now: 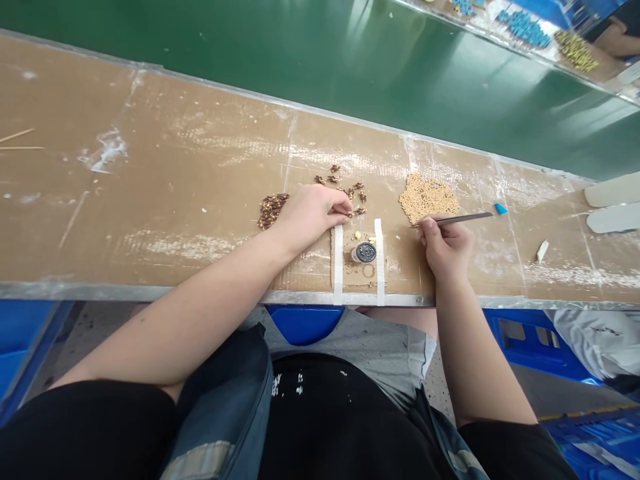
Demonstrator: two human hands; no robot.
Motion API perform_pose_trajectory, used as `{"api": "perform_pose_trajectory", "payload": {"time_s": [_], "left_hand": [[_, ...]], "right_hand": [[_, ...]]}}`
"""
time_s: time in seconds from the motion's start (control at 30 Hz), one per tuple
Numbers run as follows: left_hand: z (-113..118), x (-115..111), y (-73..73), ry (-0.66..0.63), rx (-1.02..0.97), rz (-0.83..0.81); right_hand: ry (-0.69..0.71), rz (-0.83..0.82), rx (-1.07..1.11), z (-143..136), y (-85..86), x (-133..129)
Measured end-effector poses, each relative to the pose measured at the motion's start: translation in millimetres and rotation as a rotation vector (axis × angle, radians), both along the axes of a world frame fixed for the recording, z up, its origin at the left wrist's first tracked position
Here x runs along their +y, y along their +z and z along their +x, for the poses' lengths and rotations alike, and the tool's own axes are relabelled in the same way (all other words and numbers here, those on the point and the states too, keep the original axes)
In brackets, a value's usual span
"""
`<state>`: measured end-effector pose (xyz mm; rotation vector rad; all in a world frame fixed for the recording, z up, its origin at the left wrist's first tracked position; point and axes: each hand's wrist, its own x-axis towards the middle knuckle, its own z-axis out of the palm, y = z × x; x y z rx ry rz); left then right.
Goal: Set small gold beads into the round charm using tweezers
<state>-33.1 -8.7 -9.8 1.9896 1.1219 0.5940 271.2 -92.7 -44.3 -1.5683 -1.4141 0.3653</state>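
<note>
My left hand (320,208) is closed in a pinch at the scattered dark-and-gold pieces (361,196); what its fingertips hold is too small to make out. A denser pile of dark-and-gold pieces (271,210) lies to its left. My right hand (447,241) grips a thin dark brush-like tool (467,218), its narrow end at the lower edge of a pile of small tan beads (429,196). Between my hands, a small cup of dark material (366,252) stands between two white tape strips (339,267).
A green panel (300,60) runs behind the brown table (165,167). To the right are a blue scrap (501,209), a pale piece (543,251) and white rounded objects (615,219). Thin sticks (23,147) lie far left. Blue pieces (525,29) sit beyond the panel.
</note>
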Motion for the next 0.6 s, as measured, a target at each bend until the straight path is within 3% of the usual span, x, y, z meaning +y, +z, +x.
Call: {"api": "perform_pose_trajectory", "payload": {"time_s": [0.13,0.23,0.43,0.6], "left_hand": [[-0.4,1.5,-3.8,0.027,0.074,0.163],[-0.6,-1.1,-0.8,0.043,-0.045,0.204],[2.3,-6.4,7.5,-0.154,-0.337,-0.148],[5.0,-5.7,5.6,-0.231,-0.471,-0.28]], "right_hand": [[0.217,0.126,0.083,-28.7,10.5,0.9],[0.32,0.247,0.143,-53.9,20.2,8.7],[0.478,0.358,0.182,-83.4,30.4,23.8],[0.5,0.376,0.165,-88.7,26.7,27.4]]}}
